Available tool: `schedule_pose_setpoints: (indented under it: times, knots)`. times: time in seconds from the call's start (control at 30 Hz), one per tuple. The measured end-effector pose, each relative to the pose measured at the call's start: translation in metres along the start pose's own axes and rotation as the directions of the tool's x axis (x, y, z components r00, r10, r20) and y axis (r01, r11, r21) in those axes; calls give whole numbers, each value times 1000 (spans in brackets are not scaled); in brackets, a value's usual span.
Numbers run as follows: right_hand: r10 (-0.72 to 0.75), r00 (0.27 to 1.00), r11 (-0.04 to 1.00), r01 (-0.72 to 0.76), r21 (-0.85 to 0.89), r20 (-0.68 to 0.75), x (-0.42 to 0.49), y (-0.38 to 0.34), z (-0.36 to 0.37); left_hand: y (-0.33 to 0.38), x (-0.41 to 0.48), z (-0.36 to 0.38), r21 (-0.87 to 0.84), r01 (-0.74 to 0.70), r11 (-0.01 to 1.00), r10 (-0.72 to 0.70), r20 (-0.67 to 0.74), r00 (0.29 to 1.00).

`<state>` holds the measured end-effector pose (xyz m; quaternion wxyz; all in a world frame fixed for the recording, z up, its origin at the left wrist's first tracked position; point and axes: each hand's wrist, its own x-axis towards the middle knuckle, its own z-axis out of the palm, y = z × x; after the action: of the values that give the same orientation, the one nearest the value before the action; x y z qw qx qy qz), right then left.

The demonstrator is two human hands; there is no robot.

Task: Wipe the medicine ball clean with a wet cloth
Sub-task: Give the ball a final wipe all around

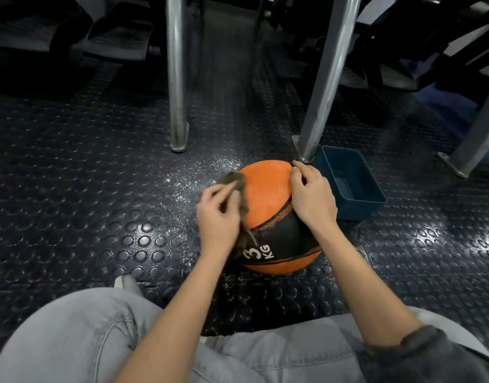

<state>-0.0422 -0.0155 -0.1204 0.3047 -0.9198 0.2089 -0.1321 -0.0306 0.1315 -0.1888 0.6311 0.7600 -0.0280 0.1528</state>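
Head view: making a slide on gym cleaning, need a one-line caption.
Left hand holds a cloth against the medicine ball; right hand steadies its top, blue tub beside it.

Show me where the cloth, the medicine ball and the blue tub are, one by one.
cloth (236, 179): head view, on its grey bunched upper end.
medicine ball (265, 194): head view, on its orange top panel.
blue tub (356, 210): head view, on its near outer wall.
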Motion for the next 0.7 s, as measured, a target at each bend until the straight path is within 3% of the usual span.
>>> schedule_pose_setpoints:
  times: [0.07, 0.13, 0.2, 0.27, 0.37, 0.43, 0.5, 0.57, 0.63, 0.7]
  knots:
    - [9, 1000, 1000, -9, 6, -10, -1, 1, 0, -11, 9, -4, -109, 294, 950, -297, -15, 955]
    - [20, 999, 1000, -19, 22, -25, -3, 4, -2, -10, 4, -2, -140, 326, 935, -332, -18, 943]
    - [47, 998, 998, -46, 40, -35, -3, 7, -4, 2, -6, 3, -131, 204, 970, -206, -6, 978]
    - [55, 998, 998, -53, 41, -39, -1, 8, -5, 16, -16, 9, -50, -26, 998, 27, 30, 999]
    - [18, 999, 1000, -17, 19, -33, 1, 6, -3, 27, -27, 15, 103, -339, 935, 326, 126, 937]
    - [-13, 1000, 1000, 13, 11, -26, 1, 6, -1, 23, -22, 10, 111, -374, 921, 357, 147, 922]
    - [-17, 1000, 1000, 17, -1, -20, 1, 3, 2, 11, -11, 3, 80, -239, 968, 232, 85, 969]
    - [-12, 1000, 1000, 12, -13, -27, 0, 1, 3, -7, 5, -2, -1, 84, 996, -84, 30, 996]
    - [-12, 999, 1000, 12, -5, -37, -4, 3, 2, -18, 11, -6, -125, 405, 906, -401, 59, 914]
    - [-10, 999, 1000, 10, 10, -46, -9, 9, -1, -16, 5, -6, -162, 434, 886, -434, 34, 900]
